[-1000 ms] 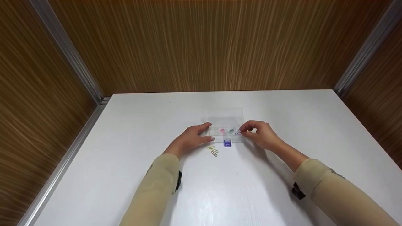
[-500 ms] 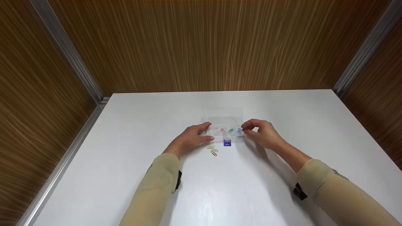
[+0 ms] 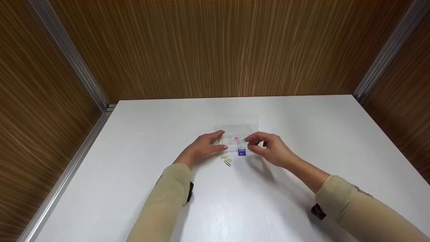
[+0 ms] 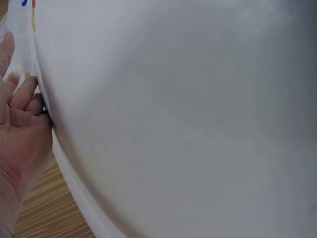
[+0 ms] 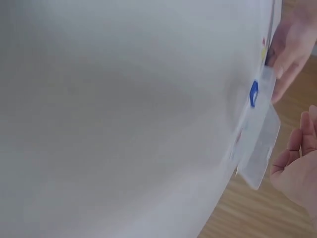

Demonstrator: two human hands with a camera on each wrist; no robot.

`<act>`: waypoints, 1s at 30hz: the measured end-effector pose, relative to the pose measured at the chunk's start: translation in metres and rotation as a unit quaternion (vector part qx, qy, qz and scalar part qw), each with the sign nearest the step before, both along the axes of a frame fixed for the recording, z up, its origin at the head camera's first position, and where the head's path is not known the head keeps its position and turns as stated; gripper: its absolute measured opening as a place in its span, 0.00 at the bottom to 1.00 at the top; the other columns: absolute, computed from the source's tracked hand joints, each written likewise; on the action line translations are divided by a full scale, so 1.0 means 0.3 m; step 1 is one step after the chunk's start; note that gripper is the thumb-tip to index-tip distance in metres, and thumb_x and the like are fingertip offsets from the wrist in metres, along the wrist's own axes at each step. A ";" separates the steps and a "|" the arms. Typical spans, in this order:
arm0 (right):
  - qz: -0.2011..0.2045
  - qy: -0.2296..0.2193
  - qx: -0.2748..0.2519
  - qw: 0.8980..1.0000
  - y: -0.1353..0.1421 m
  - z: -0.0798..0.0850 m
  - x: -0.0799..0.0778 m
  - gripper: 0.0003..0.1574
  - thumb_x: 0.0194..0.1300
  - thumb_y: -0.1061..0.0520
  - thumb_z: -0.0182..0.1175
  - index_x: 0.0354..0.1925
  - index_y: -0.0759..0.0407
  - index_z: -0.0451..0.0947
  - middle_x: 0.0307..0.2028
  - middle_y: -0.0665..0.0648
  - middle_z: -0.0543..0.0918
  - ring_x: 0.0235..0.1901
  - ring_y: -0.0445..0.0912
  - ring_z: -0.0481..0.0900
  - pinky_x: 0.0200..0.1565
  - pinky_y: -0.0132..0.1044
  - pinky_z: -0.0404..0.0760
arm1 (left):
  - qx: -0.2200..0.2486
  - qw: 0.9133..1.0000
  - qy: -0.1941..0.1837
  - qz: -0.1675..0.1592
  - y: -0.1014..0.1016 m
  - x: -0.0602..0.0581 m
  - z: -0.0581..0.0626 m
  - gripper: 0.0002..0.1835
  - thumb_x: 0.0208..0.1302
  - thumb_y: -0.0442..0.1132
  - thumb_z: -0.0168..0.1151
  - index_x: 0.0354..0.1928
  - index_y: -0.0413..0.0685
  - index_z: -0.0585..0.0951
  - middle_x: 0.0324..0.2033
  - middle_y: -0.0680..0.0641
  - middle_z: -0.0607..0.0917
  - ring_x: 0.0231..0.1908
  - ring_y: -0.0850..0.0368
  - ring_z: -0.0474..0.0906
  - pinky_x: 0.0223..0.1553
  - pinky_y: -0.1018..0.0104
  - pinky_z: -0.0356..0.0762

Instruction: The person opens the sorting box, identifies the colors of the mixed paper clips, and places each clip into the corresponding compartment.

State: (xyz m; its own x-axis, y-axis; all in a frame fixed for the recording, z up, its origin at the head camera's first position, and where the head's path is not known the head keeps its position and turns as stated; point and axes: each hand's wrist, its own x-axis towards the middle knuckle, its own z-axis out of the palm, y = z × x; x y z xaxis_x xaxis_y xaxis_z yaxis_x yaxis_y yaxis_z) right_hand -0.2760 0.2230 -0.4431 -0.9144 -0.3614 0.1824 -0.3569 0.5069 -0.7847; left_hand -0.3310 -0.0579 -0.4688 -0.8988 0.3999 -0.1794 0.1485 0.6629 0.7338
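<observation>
A clear plastic compartment box stands on the table, its transparent lid lying back. My left hand grips the box's left end, thumb at the front and fingers at the back. My right hand hovers over the right part, thumb and index fingertips apart near a green item in one compartment. Beside that lie pink pieces in another. The rightmost compartment is hidden behind my right hand. A blue latch sits at the box's front; the right wrist view also shows this latch.
Several paper clips, yellow and reddish, lie on the white table just in front of the box. Wood-grain panels rise behind and at both sides of the table.
My right hand pinched a purple paper clip, which then showed at the box's front right below the fingers. The hand has since moved left over the green compartment. The left hand stays put.
</observation>
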 end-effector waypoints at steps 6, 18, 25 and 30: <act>0.055 -0.013 0.016 0.998 -0.048 -0.025 0.038 0.14 0.73 0.59 0.69 0.55 0.59 0.87 0.41 0.48 0.88 0.44 0.47 0.81 0.47 0.43 0.76 | -0.008 1.000 0.010 -0.006 -0.002 -0.007 -0.001 0.41 0.74 0.59 0.65 0.84 0.65 0.62 0.81 0.57 0.62 0.82 0.53 0.51 0.81 0.51 0.48; 0.124 -0.041 0.016 0.991 -0.102 -0.104 0.066 0.18 0.70 0.64 0.69 0.57 0.64 0.86 0.38 0.51 0.86 0.40 0.45 0.80 0.44 0.31 0.79 | -0.009 0.999 0.027 -0.019 -0.009 -0.008 0.001 0.41 0.74 0.59 0.66 0.83 0.63 0.64 0.79 0.53 0.67 0.81 0.53 0.54 0.80 0.52 0.51; 0.134 -0.041 0.037 0.989 -0.119 -0.121 0.062 0.19 0.69 0.64 0.69 0.58 0.63 0.85 0.39 0.51 0.87 0.41 0.44 0.80 0.46 0.30 0.79 | -0.005 0.999 0.032 -0.026 -0.008 -0.008 0.000 0.41 0.74 0.58 0.65 0.83 0.60 0.63 0.79 0.53 0.66 0.81 0.52 0.54 0.80 0.53 0.50; 0.133 -0.037 0.042 0.989 -0.124 -0.128 0.058 0.20 0.69 0.65 0.68 0.59 0.63 0.85 0.40 0.51 0.86 0.42 0.44 0.80 0.48 0.31 0.79 | -0.006 0.999 0.032 -0.026 -0.004 -0.006 -0.002 0.41 0.75 0.58 0.65 0.83 0.60 0.63 0.80 0.53 0.65 0.81 0.52 0.54 0.80 0.53 0.50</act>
